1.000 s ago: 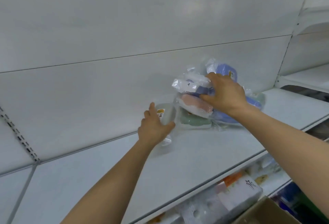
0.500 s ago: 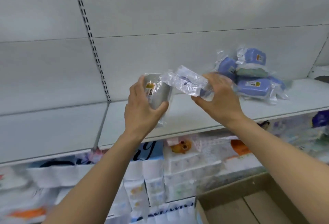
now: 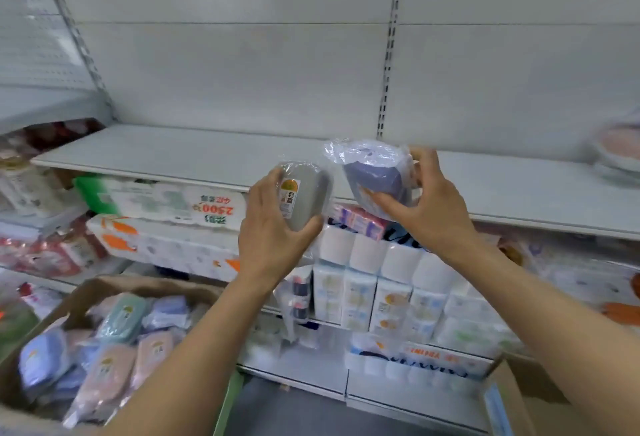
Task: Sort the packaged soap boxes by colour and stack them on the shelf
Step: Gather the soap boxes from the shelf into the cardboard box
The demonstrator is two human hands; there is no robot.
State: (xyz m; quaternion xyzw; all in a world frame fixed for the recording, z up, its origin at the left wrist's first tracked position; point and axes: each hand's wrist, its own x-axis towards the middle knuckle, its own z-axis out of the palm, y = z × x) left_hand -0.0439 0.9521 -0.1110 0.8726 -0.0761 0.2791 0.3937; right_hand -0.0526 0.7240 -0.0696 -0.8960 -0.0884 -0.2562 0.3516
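A cardboard box (image 3: 83, 300) at lower left held wrapped soap boxes in blue, pink and green. Above it, the left hand (image 3: 273, 238) gripped a grey soap box (image 3: 306, 198), fingers curled round it. Just beside it, the right hand (image 3: 427, 207) pinched a blue soap box (image 3: 375, 179) in crinkled wrap. Both were held in front of the white shelf (image 3: 180, 155).

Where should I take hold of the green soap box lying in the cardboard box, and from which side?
Probably from above, fingers across the two long sides of the green soap box. It lies label-up on top of the heap in the cardboard box, so its broad face is exposed, while the neighbouring packs crowd its ends. Its plastic wrap looks slippery, so grip the hard shell, not loose film.
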